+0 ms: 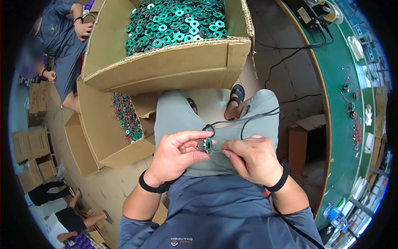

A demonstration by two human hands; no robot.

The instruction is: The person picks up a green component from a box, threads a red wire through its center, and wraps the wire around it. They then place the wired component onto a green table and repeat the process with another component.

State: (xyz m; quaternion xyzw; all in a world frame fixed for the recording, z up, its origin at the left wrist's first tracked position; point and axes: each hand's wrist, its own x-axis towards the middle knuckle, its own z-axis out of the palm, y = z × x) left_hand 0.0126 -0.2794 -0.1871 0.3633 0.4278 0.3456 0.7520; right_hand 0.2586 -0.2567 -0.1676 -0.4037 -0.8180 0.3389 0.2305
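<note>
Between the thumb and fingers of my left hand (174,154) is a small motor stator (207,145), a round wound core with a green circuit board on its right-hand face. My right hand (255,159) is closed in a pinch just to the right of it, apart from the board. A thin reddish wire seems to run from the board into that pinch, though the fingertips hide its end. Both hands are above my lap. Ahead, a large cardboard box (166,68) is full of similar green-faced stators (178,25).
A lower cardboard box (124,155) at left holds stators with red wires (126,116). The green workbench (333,137) on the right bears wired parts, a black device (309,12) and a bottle (335,216). Black cables cross my lap. Other people sit at the left.
</note>
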